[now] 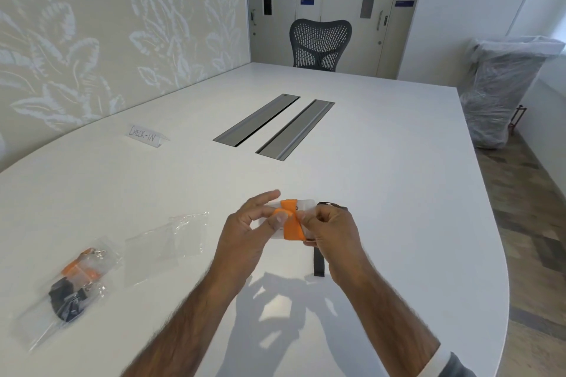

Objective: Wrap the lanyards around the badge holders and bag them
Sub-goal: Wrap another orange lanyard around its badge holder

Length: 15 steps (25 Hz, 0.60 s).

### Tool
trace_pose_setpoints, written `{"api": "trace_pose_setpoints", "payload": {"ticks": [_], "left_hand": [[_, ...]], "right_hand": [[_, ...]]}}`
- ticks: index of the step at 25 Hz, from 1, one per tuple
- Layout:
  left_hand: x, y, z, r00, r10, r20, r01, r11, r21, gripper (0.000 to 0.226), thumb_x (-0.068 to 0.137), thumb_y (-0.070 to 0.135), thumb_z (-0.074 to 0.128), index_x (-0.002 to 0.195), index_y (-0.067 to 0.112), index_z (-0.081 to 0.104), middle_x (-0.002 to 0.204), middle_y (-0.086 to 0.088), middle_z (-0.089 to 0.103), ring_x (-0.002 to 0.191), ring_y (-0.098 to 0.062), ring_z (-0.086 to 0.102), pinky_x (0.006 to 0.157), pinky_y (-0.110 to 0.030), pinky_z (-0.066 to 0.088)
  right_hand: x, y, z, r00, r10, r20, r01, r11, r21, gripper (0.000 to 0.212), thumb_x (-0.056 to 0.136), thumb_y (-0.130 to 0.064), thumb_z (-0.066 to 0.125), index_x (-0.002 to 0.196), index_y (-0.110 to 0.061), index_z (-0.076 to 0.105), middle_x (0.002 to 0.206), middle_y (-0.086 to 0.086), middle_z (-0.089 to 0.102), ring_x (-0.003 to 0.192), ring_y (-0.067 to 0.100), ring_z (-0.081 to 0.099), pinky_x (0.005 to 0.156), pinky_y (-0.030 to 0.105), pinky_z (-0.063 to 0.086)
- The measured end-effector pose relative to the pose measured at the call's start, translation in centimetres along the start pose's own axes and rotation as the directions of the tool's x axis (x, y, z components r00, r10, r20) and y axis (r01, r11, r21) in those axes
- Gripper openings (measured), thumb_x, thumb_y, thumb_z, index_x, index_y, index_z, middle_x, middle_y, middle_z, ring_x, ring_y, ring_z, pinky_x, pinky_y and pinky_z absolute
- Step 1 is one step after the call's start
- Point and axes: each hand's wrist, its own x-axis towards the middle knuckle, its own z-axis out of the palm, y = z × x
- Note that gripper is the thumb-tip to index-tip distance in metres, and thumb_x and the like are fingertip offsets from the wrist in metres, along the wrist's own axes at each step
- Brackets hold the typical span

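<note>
Left thumb tip (280,217) presses flat on the orange flat fabric lanyard (291,228). The left index finger (269,195) lies straight along the far upper edge, and the other left fingers are behind and partly hidden. So the left hand (251,228) pinches the bundle between thumb and fingers. Right thumb and forefinger (301,216) are pressed together, pinching the orange band at its right edge. The rest of the right hand (332,234) is curled.

The lanyard is wound as a wide band round the middle of the clear rectangular plastic badge holder (306,204), with the holder's bare top right corner showing above the right fingers. The bundle sits between both hands, held just above the white table top (382,168), near the front edge.

A black flat strap (318,266) sticks out below the right palm onto the table. A black bit (332,206) shows above the right knuckles; whether it is the same strap cannot be told.

Left of the hands, apart from them, an empty clear plastic bag (177,239) lies flat. Further left is a filled clear plastic bag (72,281) with orange and black lanyards inside.

Further out:
- a white folded paper sign reading CHECK-IN (145,136)
- two grey metal cable slots (275,125) in the table's middle
- a dark mesh office chair (320,44) at the far end
- a bin lined with clear plastic (505,86) on the right floor
</note>
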Motion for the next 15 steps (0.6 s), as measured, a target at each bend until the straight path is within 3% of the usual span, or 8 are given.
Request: {"api": "trace_pose_setpoints", "payload": {"ticks": [4, 9, 12, 15], "left_hand": [[0.1, -0.9, 0.0, 0.998, 0.038, -0.052, -0.03, 0.988, 0.151, 0.009, 0.092, 0.031, 0.075, 0.097, 0.031, 0.082, 0.124, 0.024, 0.071, 0.126, 0.001, 0.058, 0.104, -0.03, 0.045], [-0.2, -0.9, 0.2, 0.993, 0.08, -0.087, -0.051, 0.952, 0.303, 0.013, 0.087, 0.029, 0.079, 0.098, 0.037, 0.078, 0.108, 0.021, 0.074, 0.109, 0.0, 0.063, 0.087, -0.02, 0.047], [0.0, -1.4, 0.0, 0.99, 0.11, -0.089, -0.06, 0.897, 0.439, 0.02, 0.089, 0.032, 0.078, 0.104, 0.043, 0.072, 0.11, 0.026, 0.07, 0.112, -0.002, 0.06, 0.089, -0.023, 0.047], [0.2, -1.4, -0.7, 0.995, 0.084, -0.056, -0.051, 0.895, 0.443, 0.021, 0.089, 0.031, 0.077, 0.109, 0.038, 0.074, 0.107, 0.021, 0.071, 0.105, -0.003, 0.063, 0.086, -0.024, 0.049]], "right_hand": [[-0.7, 0.0, 0.2, 0.994, 0.019, 0.105, -0.015, 0.999, -0.036, 0.026, 0.095, -0.017, 0.069, 0.092, 0.008, 0.068, 0.082, 0.014, 0.068, 0.073, 0.015, 0.063, 0.064, 0.027, 0.058], [-1.2, 0.2, 0.0, 0.987, 0.063, 0.149, -0.06, 0.998, -0.024, 0.027, 0.096, -0.026, 0.069, 0.093, 0.001, 0.071, 0.093, 0.013, 0.074, 0.078, 0.015, 0.069, 0.07, 0.027, 0.06], [-1.5, 0.3, 0.0, 0.984, 0.071, 0.163, -0.072, 0.997, -0.004, 0.027, 0.096, -0.026, 0.069, 0.095, 0.001, 0.071, 0.089, 0.007, 0.074, 0.078, 0.014, 0.069, 0.072, 0.029, 0.061], [-1.5, 0.2, 0.1, 0.982, 0.066, 0.179, -0.067, 0.998, 0.0, 0.021, 0.096, -0.025, 0.069, 0.093, -0.004, 0.073, 0.088, 0.003, 0.074, 0.079, 0.013, 0.068, 0.074, 0.032, 0.062]]}}
